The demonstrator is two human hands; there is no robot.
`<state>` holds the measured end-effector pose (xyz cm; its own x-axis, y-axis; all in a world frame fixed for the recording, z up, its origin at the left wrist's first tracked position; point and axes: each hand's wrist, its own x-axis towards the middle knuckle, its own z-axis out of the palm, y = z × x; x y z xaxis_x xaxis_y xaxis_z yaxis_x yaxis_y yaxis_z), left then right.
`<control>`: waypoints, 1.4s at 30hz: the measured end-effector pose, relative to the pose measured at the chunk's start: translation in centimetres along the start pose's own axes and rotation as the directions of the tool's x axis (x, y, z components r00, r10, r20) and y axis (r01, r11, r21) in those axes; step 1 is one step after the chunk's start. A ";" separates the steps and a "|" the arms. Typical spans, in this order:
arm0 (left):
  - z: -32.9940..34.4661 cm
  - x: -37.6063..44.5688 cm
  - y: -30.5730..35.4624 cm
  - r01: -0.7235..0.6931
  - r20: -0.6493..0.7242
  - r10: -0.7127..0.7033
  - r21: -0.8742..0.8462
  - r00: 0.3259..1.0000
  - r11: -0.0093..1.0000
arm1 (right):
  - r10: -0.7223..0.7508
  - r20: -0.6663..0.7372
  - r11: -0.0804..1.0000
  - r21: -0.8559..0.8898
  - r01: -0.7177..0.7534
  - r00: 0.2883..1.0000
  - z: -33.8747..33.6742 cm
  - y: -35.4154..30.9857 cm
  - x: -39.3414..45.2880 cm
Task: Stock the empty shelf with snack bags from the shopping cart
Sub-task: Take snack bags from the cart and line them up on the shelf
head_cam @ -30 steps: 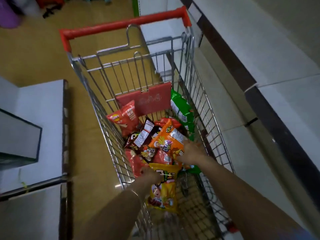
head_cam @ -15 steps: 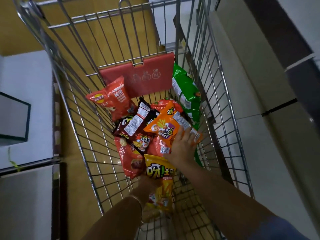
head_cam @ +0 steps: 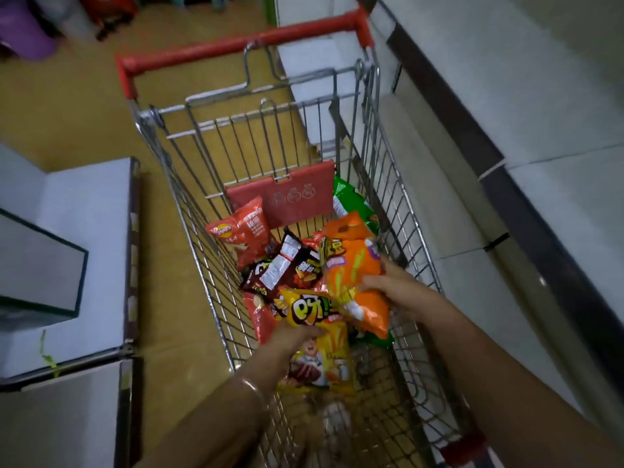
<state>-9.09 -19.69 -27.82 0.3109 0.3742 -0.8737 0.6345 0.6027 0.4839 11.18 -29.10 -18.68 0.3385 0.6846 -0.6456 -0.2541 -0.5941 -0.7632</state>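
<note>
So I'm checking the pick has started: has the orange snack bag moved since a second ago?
Yes. The orange snack bag has come up off the pile, gripped by the right hand, and now stands against the cart's right wire wall.

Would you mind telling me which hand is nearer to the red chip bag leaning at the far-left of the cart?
The left hand. It grips the yellow bag just below the red chip bag; the right hand holds the orange bag across the cart.
</note>
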 end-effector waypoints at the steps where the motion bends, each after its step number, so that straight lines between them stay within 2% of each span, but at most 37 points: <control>1: -1.0 0.4 -0.1 -0.036 0.001 0.036 -0.043 0.999 0.998 | -0.014 0.063 0.993 0.121 0.006 0.998 -0.3 -0.7 -2.0; 3: -3.0 0.5 0.1 -0.068 0.017 0.070 -0.090 0.997 0.994 | -0.068 0.148 0.955 0.297 0.021 0.987 -0.5 -1.7 -5.8; 7: -4.3 -10.3 4.6 -0.240 0.085 0.255 -0.153 0.963 0.959 | -0.220 0.221 0.856 0.510 0.080 0.950 -0.1 -2.3 -12.6; 9: -4.7 -14.8 5.8 -0.317 0.136 0.341 -0.170 0.930 0.933 | -0.285 0.204 0.795 0.597 0.112 0.936 0.5 -2.5 -15.8; 11: -4.9 -17.7 6.7 -0.393 0.167 0.419 -0.167 0.892 0.904 | -0.316 0.131 0.760 0.628 0.168 0.940 1.2 -2.5 -18.9; 16: -2.8 -24.9 9.0 -0.579 0.289 0.601 -0.165 0.745 0.798 | -0.312 -0.106 0.765 0.562 0.315 0.944 2.9 -3.0 -27.2; 18: -1.6 -27.6 9.2 -0.640 0.308 0.648 -0.143 0.696 0.755 | -0.311 -0.217 0.793 0.477 0.379 0.925 3.6 -3.3 -30.5; 19: -1.1 -28.5 9.3 -0.661 0.296 0.667 -0.135 0.684 0.738 | -0.320 -0.298 0.828 0.373 0.418 0.900 4.0 -3.5 -32.2; 21: 0.1 -30.4 9.2 -0.705 0.280 0.711 -0.143 0.645 0.695 | -0.301 -0.530 0.894 0.132 0.428 0.793 4.6 -3.4 -34.9; 23: 1.6 -32.3 8.8 -0.734 0.299 0.742 -0.161 0.600 0.659 | -0.275 -0.732 0.929 -0.034 0.369 0.623 5.6 -3.0 -37.4; 26: 4.6 -36.0 7.3 -0.809 0.368 0.794 -0.157 0.484 0.566 | -0.262 -0.899 0.914 -0.114 0.391 0.351 7.7 -2.0 -41.0; 28: 7.1 -38.3 5.8 -0.818 0.424 0.797 -0.192 0.429 0.543 | -0.238 -0.946 0.888 -0.120 0.443 0.219 9.0 -1.1 -44.1; 32: 12.6 -42.3 1.7 -0.803 0.589 0.743 -0.251 0.317 0.541 | -0.188 -0.977 0.900 -0.131 0.416 0.097 10.0 2.8 -51.5; 35: 16.4 -46.0 -2.6 -0.773 0.668 0.687 -0.263 0.285 0.577 | -0.094 -0.996 0.891 -0.089 0.446 -0.011 10.2 6.1 -58.4; 38: 19.3 -50.1 -7.5 -0.754 0.763 0.603 -0.251 0.231 0.607 | -0.094 -0.987 0.899 -0.141 0.415 -0.132 11.5 9.6 -65.4; 42: 22.3 -56.1 -14.5 -0.779 0.834 0.535 -0.244 0.135 0.578 | -0.086 -0.961 0.915 -0.180 0.361 -0.261 14.1 14.7 -74.2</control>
<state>-19.99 -65.13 13.08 0.9715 -0.2154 0.0992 -0.0484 0.2292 0.9722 -30.42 -82.63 17.63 0.8044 -0.5341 0.2601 0.0525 -0.3722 -0.9267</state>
